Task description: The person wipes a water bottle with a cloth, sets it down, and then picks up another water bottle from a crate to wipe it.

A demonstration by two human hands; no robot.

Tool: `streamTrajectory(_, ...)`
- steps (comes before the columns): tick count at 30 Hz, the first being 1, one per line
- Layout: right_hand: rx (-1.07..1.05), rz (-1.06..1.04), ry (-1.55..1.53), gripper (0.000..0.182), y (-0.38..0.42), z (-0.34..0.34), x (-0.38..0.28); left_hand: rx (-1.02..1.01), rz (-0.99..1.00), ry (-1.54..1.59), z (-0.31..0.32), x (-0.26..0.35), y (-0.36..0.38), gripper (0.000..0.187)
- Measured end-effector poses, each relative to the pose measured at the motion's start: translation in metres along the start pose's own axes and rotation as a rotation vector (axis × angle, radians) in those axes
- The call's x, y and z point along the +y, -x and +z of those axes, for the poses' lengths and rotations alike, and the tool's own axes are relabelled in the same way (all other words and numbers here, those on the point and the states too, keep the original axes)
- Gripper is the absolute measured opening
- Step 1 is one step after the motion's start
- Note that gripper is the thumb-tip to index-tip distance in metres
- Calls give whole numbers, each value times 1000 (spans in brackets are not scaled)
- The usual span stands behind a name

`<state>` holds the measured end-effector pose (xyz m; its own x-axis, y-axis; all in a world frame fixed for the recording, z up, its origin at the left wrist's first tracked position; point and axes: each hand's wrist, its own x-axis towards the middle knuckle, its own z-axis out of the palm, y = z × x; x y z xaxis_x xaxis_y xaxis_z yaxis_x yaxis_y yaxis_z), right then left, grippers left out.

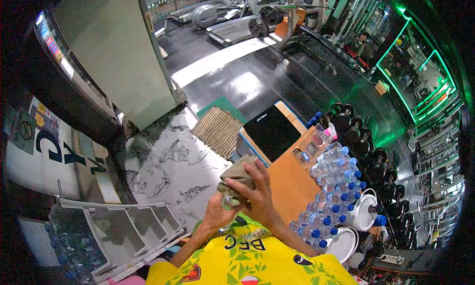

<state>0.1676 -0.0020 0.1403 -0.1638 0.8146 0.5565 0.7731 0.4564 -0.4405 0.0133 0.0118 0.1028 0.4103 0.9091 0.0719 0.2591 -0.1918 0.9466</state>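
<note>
Head camera, from my remote station. The counter [288,188] is an orange-brown wooden surface in front of the wearer, to the right of centre. Beyond it, glossy black floor [237,79] reflects the lights; to the left, pale marble-patterned floor [161,168]. A striped mat [217,130] lies partly over a green mat [223,106]. I see a treadmill [232,31] at the back, a grey panel [116,57] on the upper left and a green light strip [396,42] on the right.

At the far end of the counter: a black panel [272,132] with small white lettering. Just beside it, a divided tray [311,145] with small items. Blue-capped bottles [329,196] crowd the right edge, with white lids [364,211] next to them and a row of dumbbells [378,159] beyond. White bins [123,230] stand at lower left.

The olive cloth [236,175] is held up in front of the yellow shirt [247,260], near the counter's left edge. I note the right hand [257,188] with fingers bent over the cloth, gripping it; the left hand [221,213] has its fingers closed around a clear object [230,201] just below. Cloth and fingers cover most of that object; I cannot tell its kind.
</note>
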Motion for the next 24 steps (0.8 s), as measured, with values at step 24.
streamTrajectory(24,-685,43,-625,32,-29,-48,14,-57,320,-409,-47,-17,20,65)
